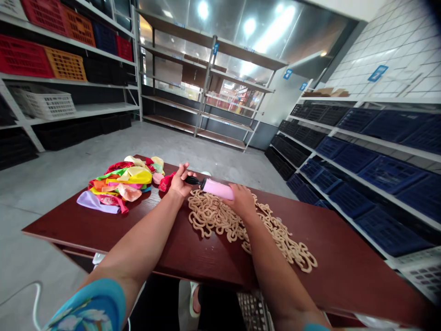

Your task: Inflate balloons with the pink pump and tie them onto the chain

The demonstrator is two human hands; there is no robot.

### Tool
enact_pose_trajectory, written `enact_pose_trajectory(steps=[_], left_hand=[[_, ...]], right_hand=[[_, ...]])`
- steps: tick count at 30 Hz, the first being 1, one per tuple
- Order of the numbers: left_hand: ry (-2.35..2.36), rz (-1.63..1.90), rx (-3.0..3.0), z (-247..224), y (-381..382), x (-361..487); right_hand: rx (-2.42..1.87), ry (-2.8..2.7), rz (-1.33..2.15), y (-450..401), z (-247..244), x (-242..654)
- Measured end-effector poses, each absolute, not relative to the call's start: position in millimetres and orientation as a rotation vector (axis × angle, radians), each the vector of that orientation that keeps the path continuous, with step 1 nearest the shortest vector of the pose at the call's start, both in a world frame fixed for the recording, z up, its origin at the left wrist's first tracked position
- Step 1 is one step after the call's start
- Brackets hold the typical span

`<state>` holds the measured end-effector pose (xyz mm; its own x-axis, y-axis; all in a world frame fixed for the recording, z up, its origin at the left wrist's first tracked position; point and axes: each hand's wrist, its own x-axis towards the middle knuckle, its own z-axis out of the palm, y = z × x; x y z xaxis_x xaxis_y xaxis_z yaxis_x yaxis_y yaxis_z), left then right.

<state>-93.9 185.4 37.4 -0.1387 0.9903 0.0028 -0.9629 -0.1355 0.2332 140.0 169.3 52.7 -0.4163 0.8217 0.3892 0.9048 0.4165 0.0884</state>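
I hold a balloon pump [217,188] with a pink barrel and a black tapered end, lying sideways above the table. My right hand [241,198] is wrapped round the right end of the pink barrel. At the black end, my left hand [181,182] grips with some fingers raised; part of its hold is hidden. Under and beside my right hand lies a spread of beige, curled, rope-like loops [220,216]. Limp balloons [120,184] in many colours are heaped left of my left hand, with a red balloon [166,182] close beside it.
The dark red table [203,257] spans the space before me. Beyond it stand metal shelves [203,87]. Coloured crates [65,64] fill the left rack, and dark blue crates [382,174] line the right rack. A white cable [36,299] runs along the floor at lower left.
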Motion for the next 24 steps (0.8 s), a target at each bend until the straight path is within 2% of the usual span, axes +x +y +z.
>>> enact_pose_trajectory(steps=[6, 13, 24], left_hand=[[0.338, 1.708, 0.341, 36, 185, -86], [0.587, 1.848, 0.436, 52, 184, -80], [0.761, 1.817, 0.579, 137, 192, -59]], right_hand=[[-1.519, -2.269, -0.448, 169, 36, 142], [-1.571, -2.250, -0.248, 166, 30, 136], [-1.597, -2.103, -0.055, 168, 28, 138]])
